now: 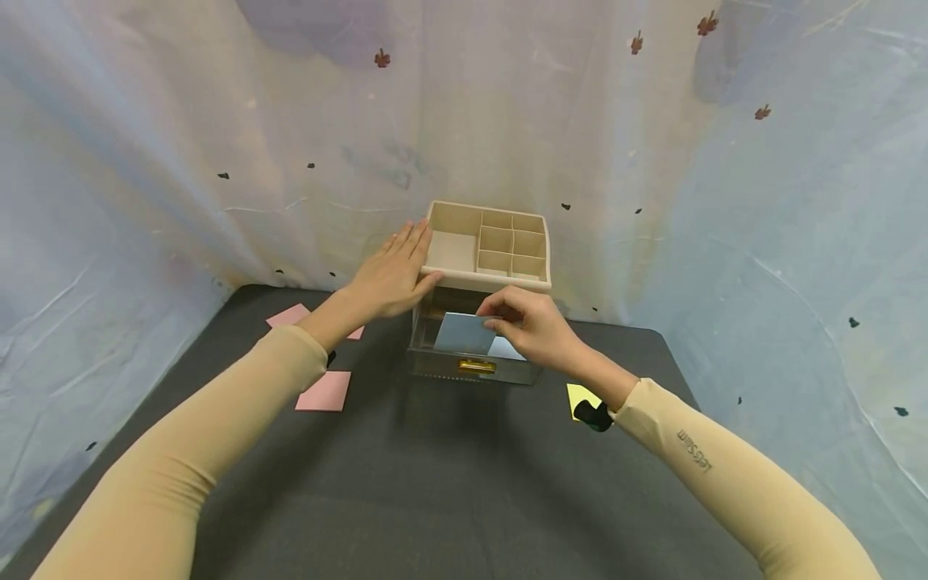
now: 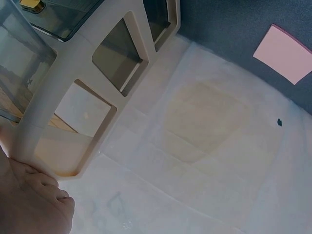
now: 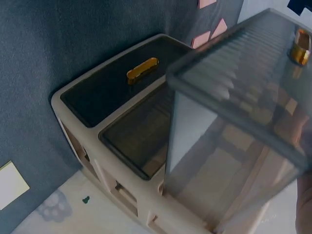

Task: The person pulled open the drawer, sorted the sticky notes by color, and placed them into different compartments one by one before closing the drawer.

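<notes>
A cream desktop organizer (image 1: pixel 487 282) stands at the back of the table, its upper clear drawer (image 1: pixel 435 362) pulled out toward me. My left hand (image 1: pixel 391 274), fingers straight, rests against the organizer's left top edge; knuckles of the left hand (image 2: pixel 36 197) show in the left wrist view. Over the drawer, my right hand (image 1: pixel 532 326) pinches the upper edge of a blue sticky note (image 1: pixel 464 332), whose lower part is inside the drawer. A paler piece (image 1: pixel 503 349) shows beside it under my fingers. Only a sliver of the right hand (image 3: pixel 304 204) appears in the right wrist view.
The organizer's top tray (image 1: pixel 453 251) has several compartments. Pink sticky notes (image 1: pixel 324 391) lie on the dark table (image 1: pixel 464 499) at the left, and a yellow sticky note (image 1: pixel 580 395) at the right. A draped cloth (image 1: pixel 500 105) hangs behind.
</notes>
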`<state>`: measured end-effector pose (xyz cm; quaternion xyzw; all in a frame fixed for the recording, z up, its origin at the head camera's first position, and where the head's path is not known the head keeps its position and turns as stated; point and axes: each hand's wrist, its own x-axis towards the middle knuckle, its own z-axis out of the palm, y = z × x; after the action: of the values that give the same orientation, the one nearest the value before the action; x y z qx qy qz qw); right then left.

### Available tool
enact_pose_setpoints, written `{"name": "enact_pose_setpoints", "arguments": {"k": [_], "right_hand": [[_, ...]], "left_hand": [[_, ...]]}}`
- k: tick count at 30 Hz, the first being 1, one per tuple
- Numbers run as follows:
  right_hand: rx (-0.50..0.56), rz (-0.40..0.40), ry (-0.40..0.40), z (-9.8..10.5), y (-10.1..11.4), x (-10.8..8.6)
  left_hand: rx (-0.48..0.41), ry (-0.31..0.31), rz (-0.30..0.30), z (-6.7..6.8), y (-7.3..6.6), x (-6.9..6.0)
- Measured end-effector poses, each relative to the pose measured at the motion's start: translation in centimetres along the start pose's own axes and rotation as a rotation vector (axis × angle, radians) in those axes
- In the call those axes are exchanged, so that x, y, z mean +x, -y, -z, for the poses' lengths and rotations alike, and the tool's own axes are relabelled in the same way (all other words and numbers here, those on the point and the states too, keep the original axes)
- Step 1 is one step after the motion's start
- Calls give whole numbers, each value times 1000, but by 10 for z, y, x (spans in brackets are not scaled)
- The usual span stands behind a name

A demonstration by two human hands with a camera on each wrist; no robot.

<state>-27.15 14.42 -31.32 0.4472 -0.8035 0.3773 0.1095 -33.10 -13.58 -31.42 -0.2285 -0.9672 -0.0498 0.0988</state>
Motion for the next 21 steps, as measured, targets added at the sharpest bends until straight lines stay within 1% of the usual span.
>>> {"name": "enact_pose_setpoints", "arguments": {"k": [7,11,16,21], "right_hand": [[-17,5,62,-12,4,5],[-4,-12,97,-15,5,9],[11,-67,165,-19,3,14],[-1,-117,223,-19,1,18]], "left_hand": [[0,7,0,2,-1,-2],[-3,8,4,2,-1,-2],[-3,11,10,2,-1,-2],[-6,11,10,2,-2,-2]]}}
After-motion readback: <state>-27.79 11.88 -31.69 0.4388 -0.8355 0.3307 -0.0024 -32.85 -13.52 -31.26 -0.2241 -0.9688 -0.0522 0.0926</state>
